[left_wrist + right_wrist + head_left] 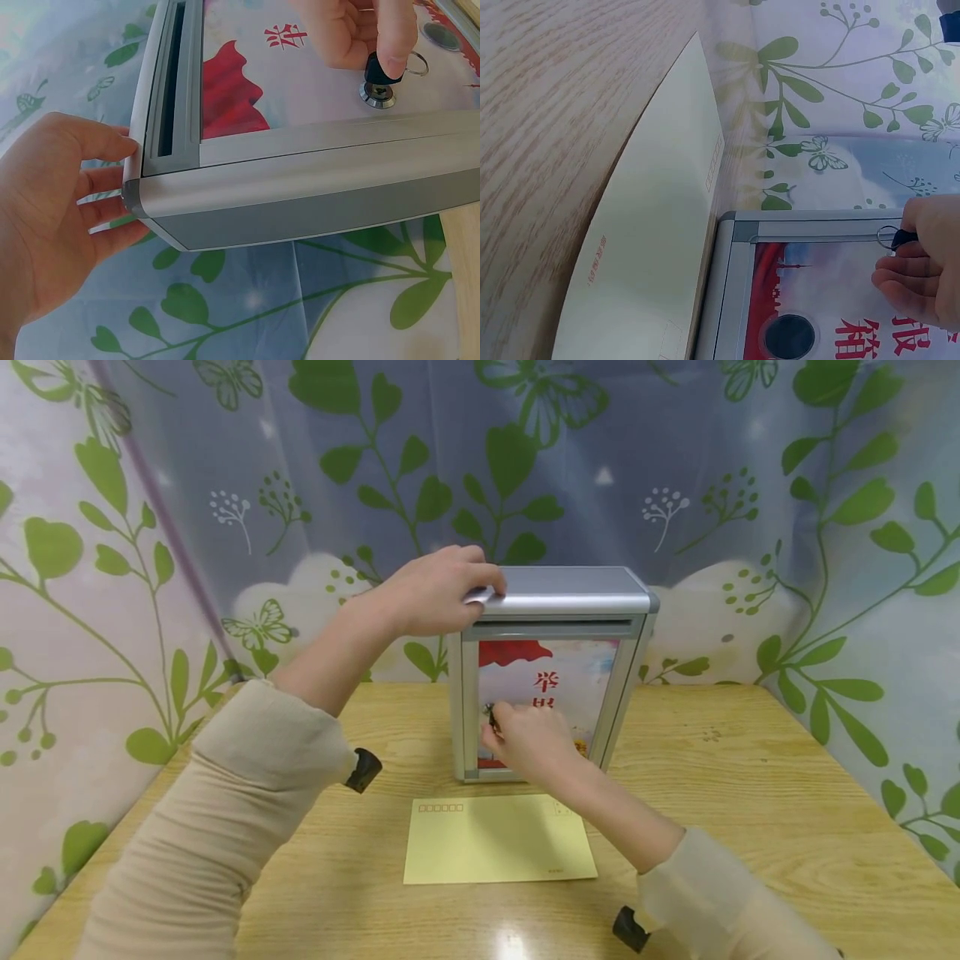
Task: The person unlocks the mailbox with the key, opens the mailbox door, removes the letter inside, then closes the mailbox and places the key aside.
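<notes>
A silver-framed metal suggestion box [577,581] with a slot near its top and a red-and-white printed front panel stands upright on the table. My left hand [442,593] rests on its top left corner; the left wrist view shows the fingertips [112,146] against the top edge, fairly straight. My right hand [536,739] is at the left side of the front panel. It pinches the black head of a key [381,69] between thumb and fingers, right at the round chrome lock [377,95]. A metal ring [418,64] hangs from the key.
A yellow envelope [498,843] lies flat on the wooden table [345,877], just in front of the box. Behind the box hangs a cloth [300,535] printed with leaves and butterflies. A dark round spot [789,336] shows low on the panel.
</notes>
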`<state>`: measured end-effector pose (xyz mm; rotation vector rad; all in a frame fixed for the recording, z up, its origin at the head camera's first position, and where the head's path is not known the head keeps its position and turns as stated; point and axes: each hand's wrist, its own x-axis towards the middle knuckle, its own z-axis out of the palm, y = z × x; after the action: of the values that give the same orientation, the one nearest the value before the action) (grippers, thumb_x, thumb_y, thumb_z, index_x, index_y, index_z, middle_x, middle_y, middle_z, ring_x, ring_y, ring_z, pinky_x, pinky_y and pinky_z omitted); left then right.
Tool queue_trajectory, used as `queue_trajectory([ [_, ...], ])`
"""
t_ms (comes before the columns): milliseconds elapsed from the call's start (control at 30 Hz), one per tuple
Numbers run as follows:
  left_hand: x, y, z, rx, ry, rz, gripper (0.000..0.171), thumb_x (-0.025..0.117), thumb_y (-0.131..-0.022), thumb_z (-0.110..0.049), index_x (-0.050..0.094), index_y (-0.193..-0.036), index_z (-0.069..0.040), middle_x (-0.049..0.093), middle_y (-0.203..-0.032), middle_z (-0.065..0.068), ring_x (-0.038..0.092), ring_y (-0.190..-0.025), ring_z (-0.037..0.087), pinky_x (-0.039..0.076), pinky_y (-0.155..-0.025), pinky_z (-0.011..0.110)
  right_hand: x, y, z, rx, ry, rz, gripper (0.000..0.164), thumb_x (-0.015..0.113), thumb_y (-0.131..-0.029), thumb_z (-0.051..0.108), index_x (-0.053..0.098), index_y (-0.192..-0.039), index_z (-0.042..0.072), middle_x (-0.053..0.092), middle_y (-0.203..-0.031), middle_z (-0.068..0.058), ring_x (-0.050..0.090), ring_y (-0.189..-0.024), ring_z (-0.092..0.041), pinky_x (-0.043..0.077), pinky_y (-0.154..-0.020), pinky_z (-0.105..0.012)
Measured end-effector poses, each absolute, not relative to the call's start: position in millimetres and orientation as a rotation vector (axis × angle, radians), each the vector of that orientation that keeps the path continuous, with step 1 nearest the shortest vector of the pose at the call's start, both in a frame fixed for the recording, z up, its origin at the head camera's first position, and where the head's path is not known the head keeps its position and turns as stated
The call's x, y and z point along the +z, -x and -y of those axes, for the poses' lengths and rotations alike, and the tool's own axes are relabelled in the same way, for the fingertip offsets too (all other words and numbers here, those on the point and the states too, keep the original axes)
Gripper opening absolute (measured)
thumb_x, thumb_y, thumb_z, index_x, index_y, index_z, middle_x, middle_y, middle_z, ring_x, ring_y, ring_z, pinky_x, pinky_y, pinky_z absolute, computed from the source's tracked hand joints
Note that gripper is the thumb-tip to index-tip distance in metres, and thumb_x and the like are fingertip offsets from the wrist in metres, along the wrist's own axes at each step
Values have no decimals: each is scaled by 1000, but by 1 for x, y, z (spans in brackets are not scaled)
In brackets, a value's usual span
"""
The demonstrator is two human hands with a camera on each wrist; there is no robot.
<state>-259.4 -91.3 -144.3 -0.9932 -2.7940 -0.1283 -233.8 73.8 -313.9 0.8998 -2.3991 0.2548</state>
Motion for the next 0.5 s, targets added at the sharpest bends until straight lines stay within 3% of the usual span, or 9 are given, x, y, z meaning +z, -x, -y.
queue_trajectory([
  [333,-145,259,91,-134,1006,2778,32,46,-91,-12,59,-119,-18,50,-104,3,43,-92,20,38,-79,35,-313,233,-68,243,-885,2379,30,60,-78,5,39,-58,13,25,-48,6,19,-44,-6,16,-38,-20],
  [500,-146,259,91,-137,1002,2774,32,46,-91,-11,60,-119,-17,51,-104,3,44,-91,21,38,-78,34,-313,232,-67,102,-887,2325,32,62,-79,8,38,-58,12,27,-48,5,20,-44,-7,18,-37,-21],
])
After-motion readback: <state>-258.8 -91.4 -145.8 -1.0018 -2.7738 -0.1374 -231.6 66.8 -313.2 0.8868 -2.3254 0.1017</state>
